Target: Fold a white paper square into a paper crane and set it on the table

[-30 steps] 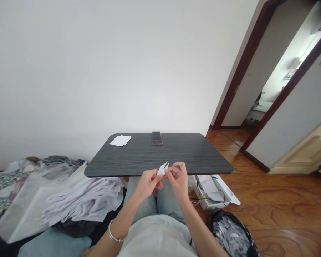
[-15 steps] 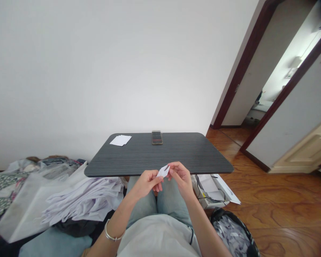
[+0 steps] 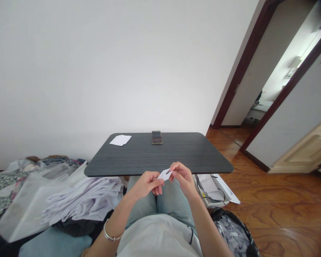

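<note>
A small folded piece of white paper [image 3: 164, 174] is held between my two hands, just in front of the near edge of the dark table [image 3: 176, 153]. My left hand [image 3: 149, 184] pinches its left end between thumb and fingers. At the other end, the thumb and fingertips of my right hand [image 3: 182, 175] grip the paper's right corner. A dark slit or gap shows between the folds near that corner. Some of the fingers are curled out of sight beneath the paper.
White paper sheets [image 3: 120, 140] lie at the table's back left; a phone [image 3: 157, 137] rests at the back middle. Left of the table are piled clothes [image 3: 88, 200]. On the right floor stand a box with cables [image 3: 212, 194] and a black bag of scraps [image 3: 234, 232].
The folded paper and my right hand have shifted slightly to the right and down. The paper now lies flatter and looks more stretched out sideways. My left hand keeps its pinch.
</note>
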Action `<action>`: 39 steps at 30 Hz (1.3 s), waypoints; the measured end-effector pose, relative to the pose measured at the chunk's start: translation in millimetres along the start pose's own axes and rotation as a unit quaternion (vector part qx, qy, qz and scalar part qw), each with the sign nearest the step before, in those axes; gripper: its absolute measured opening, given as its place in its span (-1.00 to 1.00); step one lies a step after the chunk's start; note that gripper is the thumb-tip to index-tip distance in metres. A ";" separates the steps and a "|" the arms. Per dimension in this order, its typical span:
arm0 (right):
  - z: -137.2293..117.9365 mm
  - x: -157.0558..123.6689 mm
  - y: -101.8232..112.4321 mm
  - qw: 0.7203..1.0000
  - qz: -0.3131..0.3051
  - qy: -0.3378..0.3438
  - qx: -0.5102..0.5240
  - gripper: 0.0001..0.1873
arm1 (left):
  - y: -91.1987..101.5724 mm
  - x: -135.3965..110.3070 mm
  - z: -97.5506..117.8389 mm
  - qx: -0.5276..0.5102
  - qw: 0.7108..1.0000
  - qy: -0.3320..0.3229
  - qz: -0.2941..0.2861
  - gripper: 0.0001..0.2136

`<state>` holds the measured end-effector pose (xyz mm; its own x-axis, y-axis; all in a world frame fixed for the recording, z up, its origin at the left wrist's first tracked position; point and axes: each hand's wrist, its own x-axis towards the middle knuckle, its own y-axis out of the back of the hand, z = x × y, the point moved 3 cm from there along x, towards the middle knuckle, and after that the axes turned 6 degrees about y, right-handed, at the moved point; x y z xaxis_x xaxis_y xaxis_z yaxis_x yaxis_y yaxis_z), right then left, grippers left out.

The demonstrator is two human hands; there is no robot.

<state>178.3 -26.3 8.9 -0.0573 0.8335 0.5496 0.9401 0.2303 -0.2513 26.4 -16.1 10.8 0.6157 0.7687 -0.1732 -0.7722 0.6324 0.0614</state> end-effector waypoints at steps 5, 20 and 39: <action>-2.8 0.5 0.3 1.000 -0.005 0.000 -0.015 -0.82 | 0.1 -1.1 0.4 -0.018 1.000 0.000 -0.015 -0.70; -8.0 -0.5 -1.1 1.000 -0.030 0.009 -0.005 -0.85 | -7.5 -1.6 5.1 -0.066 0.994 0.004 -0.082 -0.62; -13.1 -0.9 -2.9 0.998 -0.030 0.015 -0.062 -0.83 | -12.4 4.0 -6.4 -0.134 0.985 0.025 -0.102 -0.60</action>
<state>180.0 -34.3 19.5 -0.1056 0.8046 0.5844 0.9698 0.2132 -0.1184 37.4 -21.5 3.1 0.7585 0.6187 -0.2046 -0.6516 0.7195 -0.2403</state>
